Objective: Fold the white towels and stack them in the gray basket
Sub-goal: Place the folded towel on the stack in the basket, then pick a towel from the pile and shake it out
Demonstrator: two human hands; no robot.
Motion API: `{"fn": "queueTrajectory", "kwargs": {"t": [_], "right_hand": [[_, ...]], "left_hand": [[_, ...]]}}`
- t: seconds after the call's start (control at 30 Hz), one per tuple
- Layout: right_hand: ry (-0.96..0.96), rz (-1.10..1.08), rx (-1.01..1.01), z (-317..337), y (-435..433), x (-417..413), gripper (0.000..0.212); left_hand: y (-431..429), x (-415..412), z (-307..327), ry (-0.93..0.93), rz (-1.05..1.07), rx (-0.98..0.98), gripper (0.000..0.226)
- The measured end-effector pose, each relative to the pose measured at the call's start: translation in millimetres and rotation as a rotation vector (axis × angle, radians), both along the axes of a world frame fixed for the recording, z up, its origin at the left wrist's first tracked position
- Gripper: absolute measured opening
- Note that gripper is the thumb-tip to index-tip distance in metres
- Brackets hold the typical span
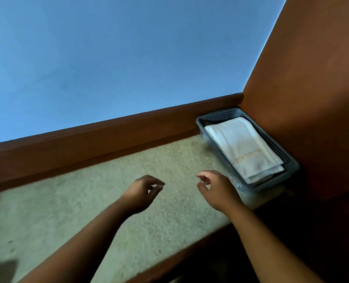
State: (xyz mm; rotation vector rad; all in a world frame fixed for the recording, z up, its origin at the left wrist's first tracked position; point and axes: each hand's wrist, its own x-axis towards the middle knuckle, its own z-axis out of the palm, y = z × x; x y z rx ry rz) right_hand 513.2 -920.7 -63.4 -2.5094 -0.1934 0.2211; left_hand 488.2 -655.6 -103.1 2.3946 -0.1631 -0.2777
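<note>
Stacking status: folded white towels (245,148) lie flat in the gray basket (216,114). At least two layers show at the near end, and the top one carries gold lettering.
Basket location: far right corner of the worktop (88,201), tight against the brown side panel (312,99) and close to the wooden rail (108,135) at the back.
Left hand (141,193): hovers over bare worktop, well apart from the basket. Fingers loosely curled, thumb near the fingertips, nothing held.
Right hand (214,188): just beside the basket's near corner, fingers loosely curled, empty. Not on the towels; contact with the basket wall can't be told.
Loose towels: none visible on the worktop.
Done: every towel in view is folded and stacked, edges roughly squared to the basket.
Left: probably nothing, or only a final tidy. Towels waiting outside the view can't be ruled out.
Progress call: at or very near the end.
</note>
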Motion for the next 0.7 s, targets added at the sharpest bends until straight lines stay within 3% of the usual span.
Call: {"fn": "queueTrajectory", "kwargs": {"t": [0.37, 0.7], "right_hand": [[0.139, 0.516, -0.044, -3.1, 183.9, -67.9, 0.019], [0.199, 0.776, 0.049, -9.7, 348.3, -177.2, 0.019]], "left_hand": [[160.7, -208.6, -13.3, 0.141, 0.580, -0.026, 0.026], [276.0, -356.6, -11.3, 0.092, 0.887, -0.091, 0.014]]}}
